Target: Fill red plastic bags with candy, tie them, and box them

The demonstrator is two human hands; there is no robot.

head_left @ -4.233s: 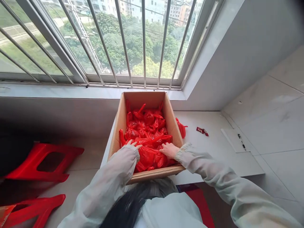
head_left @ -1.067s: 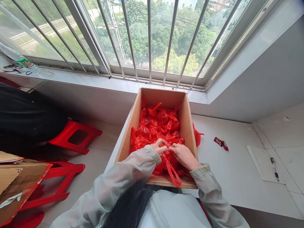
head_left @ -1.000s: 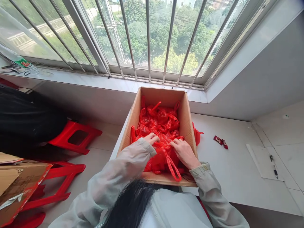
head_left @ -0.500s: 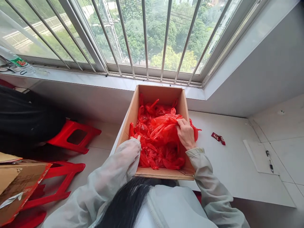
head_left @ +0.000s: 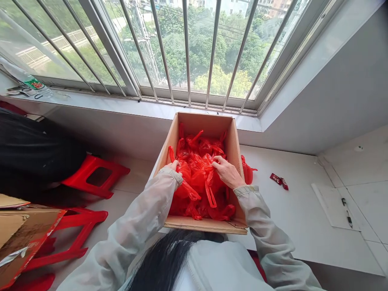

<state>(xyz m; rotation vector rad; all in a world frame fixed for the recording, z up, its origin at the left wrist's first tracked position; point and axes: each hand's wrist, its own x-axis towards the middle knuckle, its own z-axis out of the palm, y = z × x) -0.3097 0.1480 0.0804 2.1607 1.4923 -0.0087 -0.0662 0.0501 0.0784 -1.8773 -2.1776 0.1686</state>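
An open cardboard box (head_left: 235, 141) stands before me, filled with several knotted red plastic bags (head_left: 182, 153). Inside it, my left hand (head_left: 173, 167) is closed on a red plastic bag (head_left: 186, 188) near the left wall, its fingers partly hidden by film and sleeve. Across from it, my right hand (head_left: 226, 170) pinches red plastic film between thumb and fingers, with a loop hanging below. Whether both hands hold the same bag is hard to see. What the bags contain is hidden.
Another red bag (head_left: 248, 169) lies right of the box on the white table (head_left: 291, 210). Beyond it are small dark red packets (head_left: 279, 181), paper (head_left: 330, 206) and a pen (head_left: 349, 219). Red stools (head_left: 100, 169), a person in black (head_left: 36, 153) and another cardboard box (head_left: 27, 238) are at left.
My right hand has moved left and slightly down, and the puffed bag under it now sits lower with its loops spread. My left hand has risen slightly and grips film.
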